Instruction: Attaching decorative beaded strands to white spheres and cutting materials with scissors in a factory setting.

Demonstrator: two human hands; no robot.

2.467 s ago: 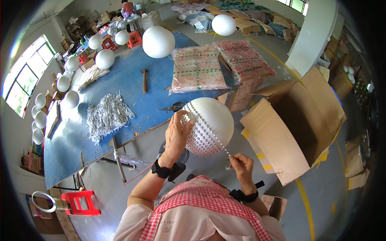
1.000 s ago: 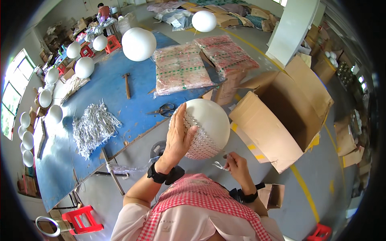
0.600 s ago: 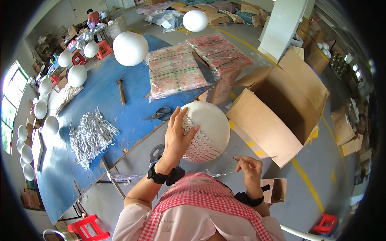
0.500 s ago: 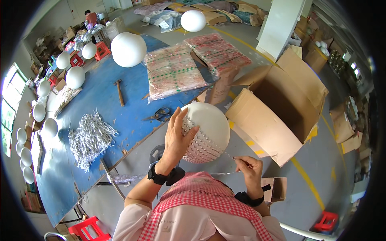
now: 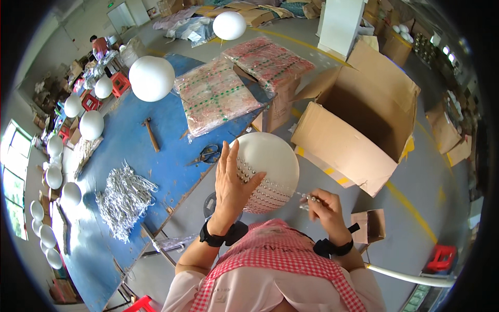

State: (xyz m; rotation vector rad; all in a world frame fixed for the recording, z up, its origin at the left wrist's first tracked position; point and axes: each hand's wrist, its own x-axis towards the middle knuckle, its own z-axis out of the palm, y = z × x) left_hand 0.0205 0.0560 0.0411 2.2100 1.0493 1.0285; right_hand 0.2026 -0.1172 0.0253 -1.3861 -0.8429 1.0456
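Observation:
A large white ball (image 5: 273, 151) rests in front of my apron (image 5: 270, 236). Rows of silvery beads (image 5: 267, 193) wrap its lower part, while the upper part is bare. My left hand (image 5: 232, 190) grips the ball's left side, fingers up along the curve and thumb lying across the bead rows. To the right of the ball, my right hand (image 5: 326, 209) pinches a string of shiny beads (image 5: 312, 198), which runs toward the ball's lower right side. Part of the string is bunched at the fingers, slightly blurred.
A blue table (image 5: 171, 151) at left bears scissors (image 5: 208, 154), a hammer (image 5: 150, 134), silver strands (image 5: 126, 200) and plastic-wrapped packs (image 5: 218, 99). White balls (image 5: 152, 78) stand around it. An open carton (image 5: 348, 148) is at right, a small box (image 5: 369, 226) below it. A person (image 5: 99, 47) is far back.
My right hand has risen slightly, and beads now gather at its fingers. My left hand stays on the ball. The whole view has shifted and turned a little.

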